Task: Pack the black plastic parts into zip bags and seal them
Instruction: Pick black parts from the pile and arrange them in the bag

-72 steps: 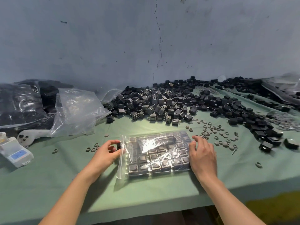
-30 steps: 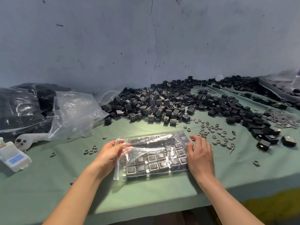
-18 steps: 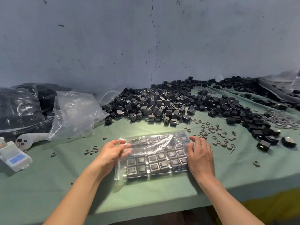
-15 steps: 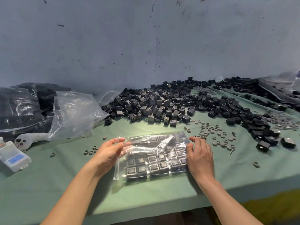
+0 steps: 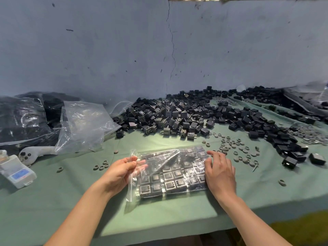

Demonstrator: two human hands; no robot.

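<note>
Since the bag (image 5: 170, 173) lies flat on the table (image 5: 53, 201) right in front of me, long side running from 9 to 3 o'clock, I judge the sealing falls to my left hand (image 5: 120, 172): the open mouth is at the 9 o'clock end, and that hand pinches its edge between thumb and fingers. My right hand (image 5: 220, 173) presses straight fingers on the 3 o'clock end, gripping nothing. Black parts (image 5: 170, 185) sit in rows inside. Loose parts (image 5: 177, 114) are heaped at 12 o'clock, well beyond.

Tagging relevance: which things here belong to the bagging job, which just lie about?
Job: clear zip bag of black plastic parts; loose black parts pile; empty clear bags; left hand; right hand.
Idle: small grey rings; white boxy device; white controller.
</note>
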